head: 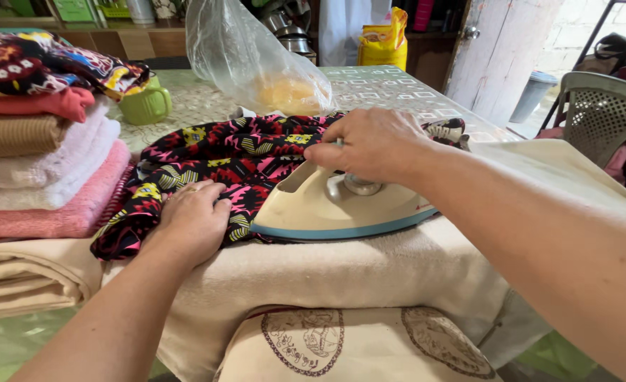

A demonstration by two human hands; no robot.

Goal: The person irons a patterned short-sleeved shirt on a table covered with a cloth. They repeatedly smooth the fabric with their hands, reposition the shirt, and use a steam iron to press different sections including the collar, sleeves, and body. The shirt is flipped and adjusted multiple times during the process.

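A black cloth with pink and yellow pattern (242, 152) lies spread on a beige blanket (369, 272) covering the table. My right hand (373, 145) grips the handle of a cream iron with a blue base (341, 205), whose tip points left onto the cloth. Just left of the iron's tip, my left hand (193, 219) presses flat on the patterned cloth, fingers together.
A stack of folded towels and cloths (41, 155) stands at the left. Behind are a green cup (147, 105), a clear plastic bag (253, 60) and a yellow package (384, 42). A grey plastic chair (599, 113) stands at the right. A printed sack (355, 346) hangs at the front.
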